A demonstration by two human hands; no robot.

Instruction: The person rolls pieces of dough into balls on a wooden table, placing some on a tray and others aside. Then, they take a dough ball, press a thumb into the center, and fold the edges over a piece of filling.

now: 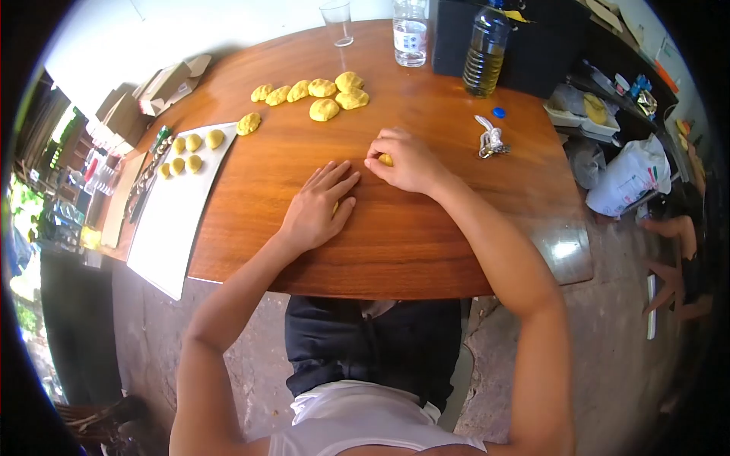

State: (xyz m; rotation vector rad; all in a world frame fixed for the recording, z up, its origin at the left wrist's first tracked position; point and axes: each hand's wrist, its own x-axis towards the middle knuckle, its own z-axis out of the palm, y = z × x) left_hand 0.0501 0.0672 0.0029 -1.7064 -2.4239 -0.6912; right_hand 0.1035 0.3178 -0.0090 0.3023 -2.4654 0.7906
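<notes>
My right hand [403, 162] is curled on the wooden table over a piece of yellow dough [386, 159], which shows between thumb and fingers. Just to its left, my left hand [315, 207] lies palm down with the fingers stretched out. A bit of yellow dough [335, 207] peeks out beside its thumb, mostly hidden under the palm. Farther back are several rough dough lumps [324, 110], with one more lump [248, 123] by the tray's corner. Several smooth dough balls [193, 142] stand in rows on the white tray [171, 228] at the left.
At the back of the wooden table [426, 251] stand a glass [337, 23], a clear bottle [410, 34] and an oil bottle [485, 57]. A blue cap [499, 112] and keys [492, 140] lie at the right. Cardboard boxes [167, 85] sit back left; a white sack [627, 178] is off the right edge.
</notes>
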